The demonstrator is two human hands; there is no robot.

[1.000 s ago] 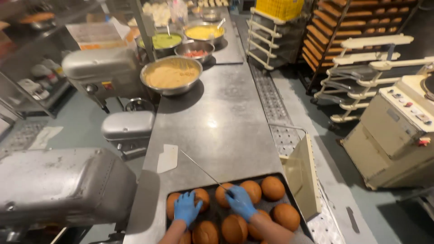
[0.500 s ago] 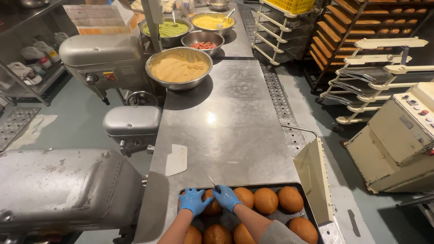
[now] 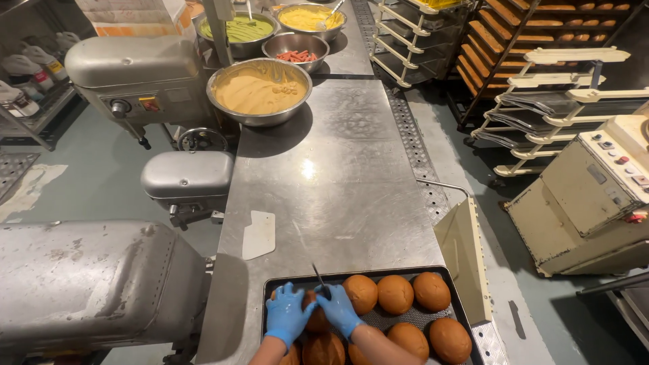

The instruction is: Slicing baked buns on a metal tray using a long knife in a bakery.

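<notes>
Fingers (image 3: pixel 287 312) of left hand (image 3: pixel 285 323) curl around a bun (image 3: pixel 313 318) on the dark tray (image 3: pixel 378 274). Right hand (image 3: pixel 338 312), closed on a knife (image 3: pixel 319 278), has shifted onto the same bun since a second ago; cutting appears underway.

Both gloved hands, left hand (image 3: pixel 286 316) and right hand (image 3: pixel 337 309), grip a bun (image 3: pixel 315 318) on the tray (image 3: pixel 370 272).

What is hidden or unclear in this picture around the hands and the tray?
Head view:
- Bun under both gloves: mostly covered by left hand and right hand.
- Knife: handle hidden in the right grip.
- Tray: near side cut off by the bottom edge.
- Red pieces in a far bowl: too small.
</notes>
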